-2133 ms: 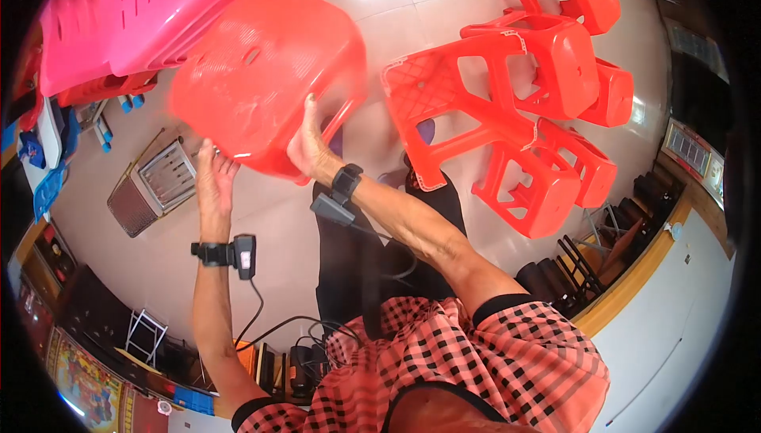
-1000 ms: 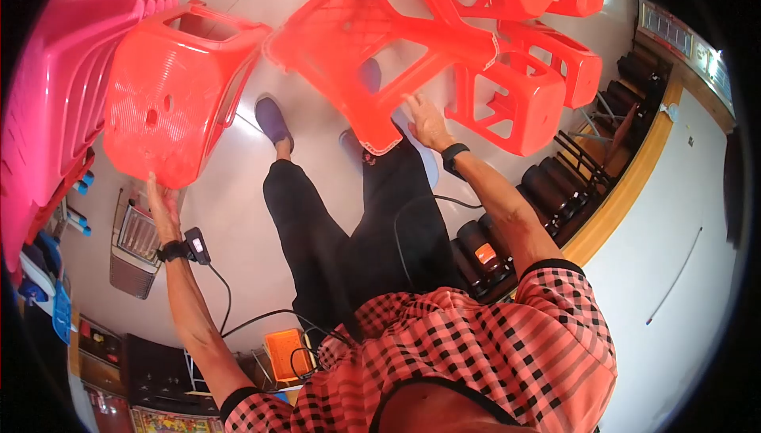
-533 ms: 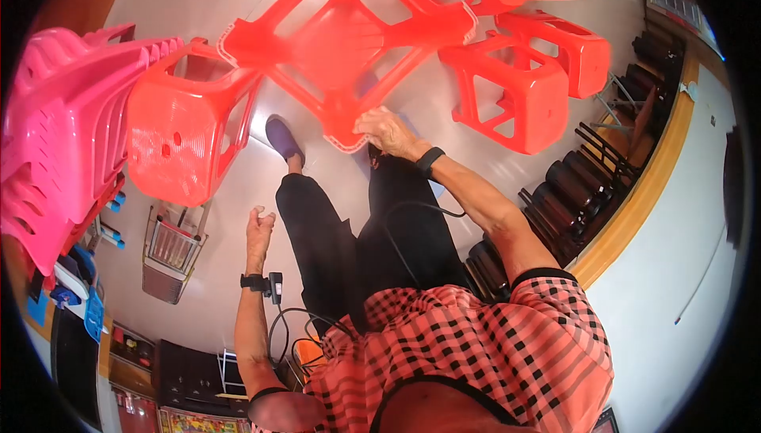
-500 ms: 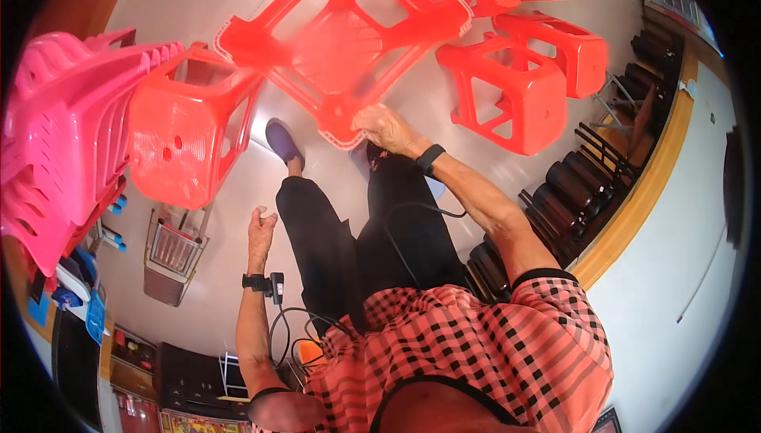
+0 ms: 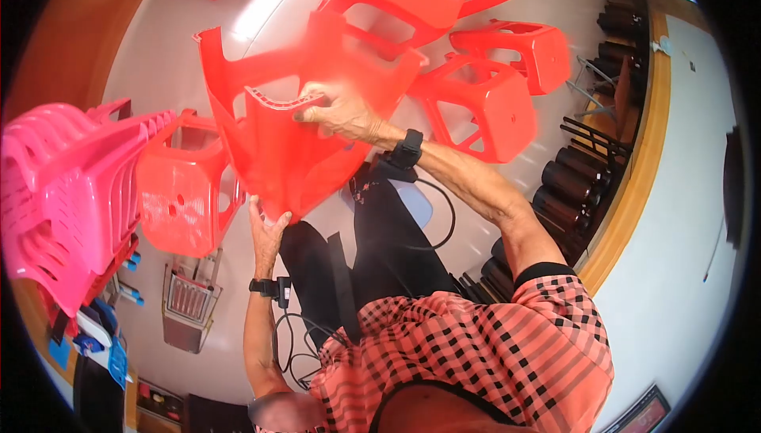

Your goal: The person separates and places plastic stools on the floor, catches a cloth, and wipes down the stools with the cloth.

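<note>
A large red plastic stool (image 5: 277, 148) is tilted in front of my legs, its open underside and legs facing up. My right hand (image 5: 341, 112) is closed round one of its legs, at the rim with the pale edge. Low on the left, my left hand (image 5: 268, 227) touches the stool's bottom edge with fingers and thumb apart; its palm side is partly hidden. Just left of the held stool, another red stool (image 5: 178, 195) lies on its side with its ridged seat toward me.
Several red stools, one of them here (image 5: 507, 120), lie on their sides at the upper right. Stacked pink chairs (image 5: 75, 195) stand at the left. A metal folding frame (image 5: 189, 298) is on the floor below. Dark cylindrical stools (image 5: 567, 187) line the right wall.
The held stool has tipped over and come closer to my body, with my right hand gripping its leg. My left hand has risen from beside my leg to the stool's lower edge.
</note>
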